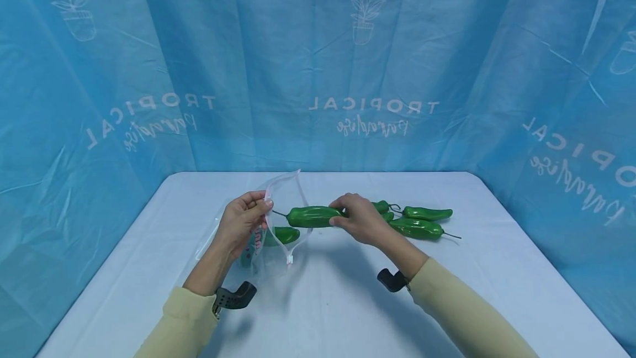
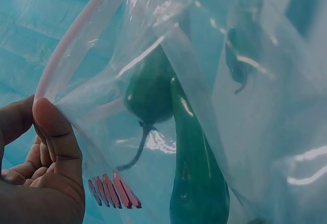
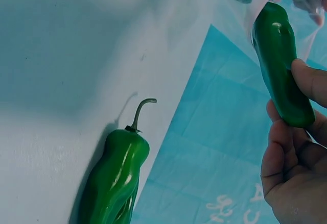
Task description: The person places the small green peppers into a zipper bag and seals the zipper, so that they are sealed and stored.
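Note:
My left hand (image 1: 244,220) pinches the rim of a clear zip bag (image 1: 285,253) between thumb and fingers, its mouth spread apart toward the right. Inside the bag lies a green chili pepper (image 1: 284,235), with another green shape dimmer behind the plastic. My right hand (image 1: 361,219) grips a green pepper (image 1: 313,216) by its blunt end, its stem pointing left into the bag's mouth. In the right wrist view that held pepper (image 3: 278,66) sits between thumb and fingers, its far end within the bag's pale rim. Through the plastic, the left wrist view shows peppers (image 2: 196,168).
Several loose green peppers (image 1: 417,228) lie on the white table (image 1: 328,303) just right of my right hand. One small pepper (image 1: 428,214) lies farthest right. A blue printed curtain (image 1: 278,59) stands behind the table and along both sides.

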Demonstrator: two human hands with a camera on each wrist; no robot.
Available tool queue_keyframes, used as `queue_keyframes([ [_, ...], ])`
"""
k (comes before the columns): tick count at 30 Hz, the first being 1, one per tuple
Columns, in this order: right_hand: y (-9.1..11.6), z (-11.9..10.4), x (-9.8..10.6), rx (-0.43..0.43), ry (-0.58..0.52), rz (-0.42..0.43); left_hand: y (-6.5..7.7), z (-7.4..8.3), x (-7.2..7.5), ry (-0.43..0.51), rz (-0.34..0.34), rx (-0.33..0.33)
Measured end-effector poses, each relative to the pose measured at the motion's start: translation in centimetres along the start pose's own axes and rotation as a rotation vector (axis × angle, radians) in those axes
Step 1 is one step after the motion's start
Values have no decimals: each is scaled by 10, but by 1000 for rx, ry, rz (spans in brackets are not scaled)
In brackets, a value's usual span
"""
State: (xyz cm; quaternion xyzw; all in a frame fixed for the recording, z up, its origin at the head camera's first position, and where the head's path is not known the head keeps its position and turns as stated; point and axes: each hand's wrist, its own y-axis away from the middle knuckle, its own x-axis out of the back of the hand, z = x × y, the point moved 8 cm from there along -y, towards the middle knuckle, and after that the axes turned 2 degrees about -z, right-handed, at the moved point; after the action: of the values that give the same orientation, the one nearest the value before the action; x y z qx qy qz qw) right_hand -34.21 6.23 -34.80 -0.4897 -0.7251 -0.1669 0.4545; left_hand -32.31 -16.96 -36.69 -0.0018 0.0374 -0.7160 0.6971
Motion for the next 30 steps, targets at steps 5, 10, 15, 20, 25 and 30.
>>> queue_keyframes([
  [5,-4,-5,-4,17,15,-8,0,1,-1,3,-10,-13],
  [10,-10,-10,-9,24,30,-10,0,1,-1,10,-20,-6],
  [15,-15,-14,-14,8,6,-27,0,1,-3,13,-26,3],
  [20,-20,-20,-19,25,1,-24,1,1,-4,1,-23,4],
  [25,-27,-27,-25,51,-7,-25,1,1,-5,3,-16,7],
  [30,-32,-30,-33,35,13,-35,0,1,-7,7,-22,6],
])
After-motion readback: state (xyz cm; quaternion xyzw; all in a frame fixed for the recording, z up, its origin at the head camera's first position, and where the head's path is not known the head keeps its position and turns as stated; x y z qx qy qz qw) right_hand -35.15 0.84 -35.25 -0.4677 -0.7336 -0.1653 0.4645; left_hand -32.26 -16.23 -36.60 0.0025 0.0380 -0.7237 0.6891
